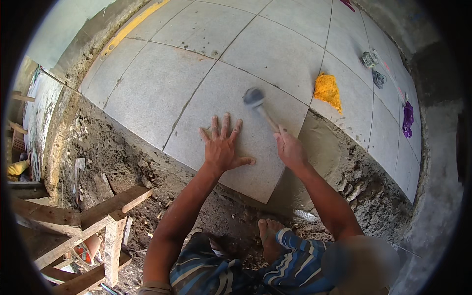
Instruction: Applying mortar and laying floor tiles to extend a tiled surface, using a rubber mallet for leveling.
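Observation:
My left hand (pixel 222 149) lies flat with fingers spread on a large grey floor tile (pixel 221 184). My right hand (pixel 292 150) grips the handle of a rubber mallet (pixel 254 97). The mallet's dark head, slightly blurred, is over the upper part of the same tile; whether it touches cannot be told. This tile sits at the edge of the laid tiles (pixel 268 42), with wet grey mortar (pixel 314 142) showing along its right side.
An orange cloth (pixel 328 92) rests on the tiles at right, with a purple cloth (pixel 407 119) farther right. A yellow level (pixel 132 27) lies along the far left wall. Rough soil and mortar (pixel 123 152) border the tiles; a wooden frame (pixel 93 231) stands at lower left.

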A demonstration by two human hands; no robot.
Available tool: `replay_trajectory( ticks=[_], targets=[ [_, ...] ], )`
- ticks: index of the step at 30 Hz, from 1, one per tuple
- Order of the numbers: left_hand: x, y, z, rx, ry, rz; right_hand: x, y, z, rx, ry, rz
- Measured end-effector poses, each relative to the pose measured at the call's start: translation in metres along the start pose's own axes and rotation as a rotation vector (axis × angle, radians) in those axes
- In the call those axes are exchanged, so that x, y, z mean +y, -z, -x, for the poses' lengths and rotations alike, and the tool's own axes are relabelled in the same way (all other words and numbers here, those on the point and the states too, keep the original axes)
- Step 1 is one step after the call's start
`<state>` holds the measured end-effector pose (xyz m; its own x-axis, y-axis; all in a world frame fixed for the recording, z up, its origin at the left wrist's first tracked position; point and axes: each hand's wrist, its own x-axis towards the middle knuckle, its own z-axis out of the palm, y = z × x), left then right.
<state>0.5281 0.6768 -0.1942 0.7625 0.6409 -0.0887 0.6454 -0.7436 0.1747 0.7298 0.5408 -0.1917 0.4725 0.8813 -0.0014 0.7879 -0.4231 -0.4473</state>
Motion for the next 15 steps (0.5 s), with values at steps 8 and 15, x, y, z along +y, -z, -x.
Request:
replay_trajectory(
  ticks=[8, 15],
  targets=[
    [-0.001, 0.000, 0.000, 0.007, -0.007, 0.014, 0.003, -0.009, -0.006, 0.222, 0.173, -0.264],
    [0.001, 0.002, 0.000, 0.034, -0.015, 0.033, 0.008, -0.002, -0.002, 0.084, 0.041, -0.140]
  ],
)
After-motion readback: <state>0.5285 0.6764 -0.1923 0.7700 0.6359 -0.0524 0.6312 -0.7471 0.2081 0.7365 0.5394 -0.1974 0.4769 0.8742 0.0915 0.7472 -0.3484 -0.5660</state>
